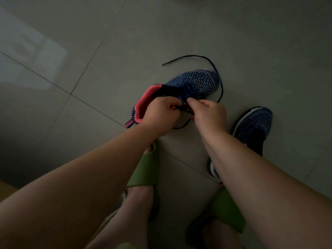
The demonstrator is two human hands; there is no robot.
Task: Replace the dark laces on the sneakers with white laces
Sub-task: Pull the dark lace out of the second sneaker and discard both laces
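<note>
- Both bare forearms reach from the near edge toward the middle of the grey tiled floor (89, 51), converging on one sneaker.
- The left hand (161, 114) is curled into a loose fist, knuckles up, over the blue knit sneaker (194, 83) at its pink-lined collar; the fingertips pinch the dark lace (220, 81) near the top eyelets.
- The right hand (208, 112) sits just right of the left, wrist bent down, thumb and forefinger pressed together on the same lace; the other fingers are curled under.
- That sneaker lies centre frame, toe pointing far and right, heel toward the left.
- The lace's free end loops beyond the toe and down the right side; another stretch trails on the floor beneath the hands.
- The second sneaker (255, 126) lies to the right, partly hidden by the right forearm.
- Green slides (147, 169) are on the person's feet at the near edge.
</note>
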